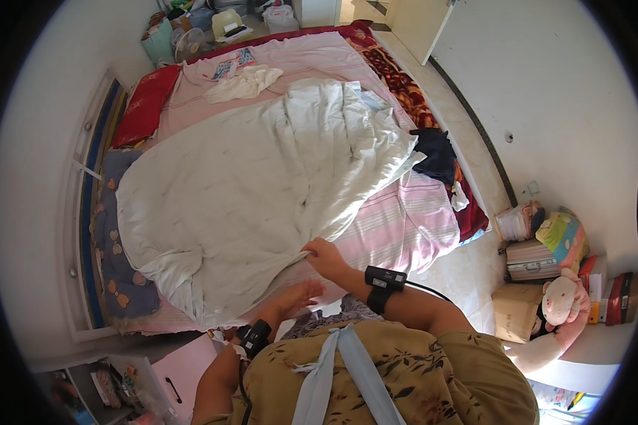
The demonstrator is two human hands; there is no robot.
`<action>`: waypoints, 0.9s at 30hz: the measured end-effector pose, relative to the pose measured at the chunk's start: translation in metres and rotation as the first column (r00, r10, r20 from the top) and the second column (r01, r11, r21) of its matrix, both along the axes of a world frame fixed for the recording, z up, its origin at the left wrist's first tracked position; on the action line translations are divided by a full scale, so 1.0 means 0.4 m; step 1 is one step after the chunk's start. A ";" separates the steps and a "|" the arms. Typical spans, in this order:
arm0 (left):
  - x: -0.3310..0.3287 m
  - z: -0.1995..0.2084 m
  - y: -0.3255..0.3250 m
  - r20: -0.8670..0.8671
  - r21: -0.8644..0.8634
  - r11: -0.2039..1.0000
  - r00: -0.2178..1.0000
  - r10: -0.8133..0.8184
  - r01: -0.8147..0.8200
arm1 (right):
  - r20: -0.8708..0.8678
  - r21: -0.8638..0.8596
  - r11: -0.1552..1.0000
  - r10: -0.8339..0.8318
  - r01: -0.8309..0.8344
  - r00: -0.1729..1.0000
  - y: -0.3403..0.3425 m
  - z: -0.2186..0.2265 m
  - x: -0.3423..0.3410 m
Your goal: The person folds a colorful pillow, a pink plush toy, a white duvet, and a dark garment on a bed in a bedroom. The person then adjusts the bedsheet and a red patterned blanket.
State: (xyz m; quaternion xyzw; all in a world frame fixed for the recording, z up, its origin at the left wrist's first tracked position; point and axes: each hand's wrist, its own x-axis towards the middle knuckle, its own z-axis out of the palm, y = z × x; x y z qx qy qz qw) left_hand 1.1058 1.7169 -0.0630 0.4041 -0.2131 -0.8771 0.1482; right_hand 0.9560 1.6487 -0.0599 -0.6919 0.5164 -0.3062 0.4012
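Observation:
A white quilt (220, 180) is spread over a bed, its far right part rumpled into folds. At its near edge my right hand (326, 259) is closed on the fabric, fingertips pinching the border. My left hand (296, 297) hovers just in front of the near edge, fingers stretched out and holding nothing. Under the quilt shows a pink striped sheet (411, 219). A grey-blue patterned pillow (124, 283) lies along the left side, partly covered by the quilt. Dark bands with small black devices are strapped on both my forearms.
A red pillow (145, 106) and a crumpled cream cloth (244, 83) lie toward the far end of the bed. Dark clothing (434, 154) sits on its right edge. At right on the floor stand a cardboard box (514, 312) and a pink plush toy (563, 301). A pink cabinet (184, 375) is near left.

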 end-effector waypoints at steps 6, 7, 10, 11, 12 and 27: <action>-0.106 -0.080 -0.087 -0.226 0.144 0.752 0.719 0.658 -0.643 | 0.159 0.220 0.975 -0.006 -0.030 0.987 -0.009 0.065 -0.024; -0.110 -0.100 -0.099 -0.290 0.123 0.725 0.674 0.679 -0.678 | 0.185 0.201 0.978 0.013 -0.051 0.983 -0.013 0.069 -0.034; -0.112 -0.110 -0.112 0.070 -0.075 0.614 0.610 0.789 -0.786 | 0.273 0.156 0.971 0.132 -0.180 0.953 -0.025 0.055 -0.077; -0.114 -0.095 -0.119 0.124 -0.115 0.563 0.551 0.825 -0.818 | 0.387 0.160 0.950 0.189 -0.268 0.903 -0.035 0.040 -0.104; -0.108 -0.066 -0.116 0.264 -0.014 0.470 0.450 0.853 -0.883 | 0.472 0.208 0.909 0.230 -0.362 0.851 -0.043 0.019 -0.130; -0.164 0.348 -0.137 0.144 -0.223 0.116 0.085 0.986 -0.968 | 0.429 0.832 0.411 -0.902 -0.372 -0.036 -0.446 -0.353 -0.387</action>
